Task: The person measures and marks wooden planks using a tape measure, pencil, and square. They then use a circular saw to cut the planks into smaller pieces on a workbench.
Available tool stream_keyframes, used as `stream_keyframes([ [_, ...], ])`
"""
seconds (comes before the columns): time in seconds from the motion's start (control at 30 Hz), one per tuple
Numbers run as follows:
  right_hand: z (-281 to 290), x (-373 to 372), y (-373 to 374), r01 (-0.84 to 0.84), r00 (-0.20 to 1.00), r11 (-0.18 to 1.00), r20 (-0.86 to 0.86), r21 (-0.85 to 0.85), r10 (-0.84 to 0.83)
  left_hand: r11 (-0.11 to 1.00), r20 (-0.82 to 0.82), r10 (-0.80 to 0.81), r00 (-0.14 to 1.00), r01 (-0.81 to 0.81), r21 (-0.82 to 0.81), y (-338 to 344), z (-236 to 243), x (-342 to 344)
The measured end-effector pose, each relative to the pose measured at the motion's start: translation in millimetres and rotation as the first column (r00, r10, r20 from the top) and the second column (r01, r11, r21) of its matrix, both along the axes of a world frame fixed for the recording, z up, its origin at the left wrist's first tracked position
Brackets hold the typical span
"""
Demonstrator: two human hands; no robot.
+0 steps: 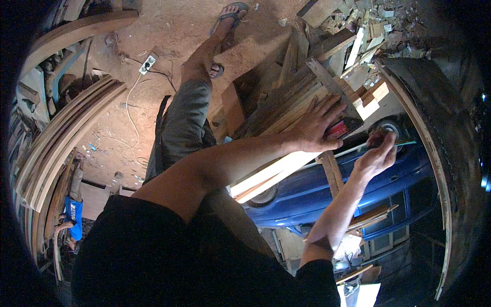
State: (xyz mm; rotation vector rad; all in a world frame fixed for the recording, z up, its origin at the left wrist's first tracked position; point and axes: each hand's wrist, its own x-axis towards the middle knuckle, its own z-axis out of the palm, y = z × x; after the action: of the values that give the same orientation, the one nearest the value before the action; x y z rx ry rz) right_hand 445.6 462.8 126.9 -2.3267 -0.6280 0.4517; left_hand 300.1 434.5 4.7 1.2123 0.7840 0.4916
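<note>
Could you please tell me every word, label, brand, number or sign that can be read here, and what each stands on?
None can be read clearly.
Red object beside the left hand: any markings are too small and blurred.
Blue car: a small pale mark, too small to read.

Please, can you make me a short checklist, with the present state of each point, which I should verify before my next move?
1. Left hand open over the wooden planks: ok, fingers spread.
2. Red object free of the left hand: cannot tell, the hand partly covers that spot.
3. Right hand without anything in it: cannot tell, its grip is unclear.
4. Feet fully covered: not ok, open sandals show.
5. Power socket off the floor: not ok, it lies on bare earth.
6. Wood scraps tidied: not ok, they lie scattered beyond the planks.
</note>
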Motion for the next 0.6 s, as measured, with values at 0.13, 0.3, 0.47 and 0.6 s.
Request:
stream_keyframes([
  [0.13, -14, -6, 73, -0.360, 0.926, 0.907, 0.031, -0.217, 0.375, 1.000, -0.013, 0.012, 1.000, -0.012, 0.012, -4, -2, 2],
  [0.3, -73, -5, 130, -0.589, 0.686, 0.579, 0.031, -0.563, 0.727, 1.000, -0.015, 0.014, 1.000, -0.014, -0.028, 2, 1, -1],
  [0.47, -147, 46, 111, -0.667, 0.335, 0.015, -0.281, -0.745, 0.899, 0.997, 0.022, -0.017, 1.000, 0.019, -0.074, 4, 8, -4],
  [0.6, -145, 32, 119, -0.648, 0.329, -0.134, -0.435, -0.750, 0.838, 0.995, 0.025, -0.029, 0.999, 0.031, -0.094, 9, 9, -9],
])
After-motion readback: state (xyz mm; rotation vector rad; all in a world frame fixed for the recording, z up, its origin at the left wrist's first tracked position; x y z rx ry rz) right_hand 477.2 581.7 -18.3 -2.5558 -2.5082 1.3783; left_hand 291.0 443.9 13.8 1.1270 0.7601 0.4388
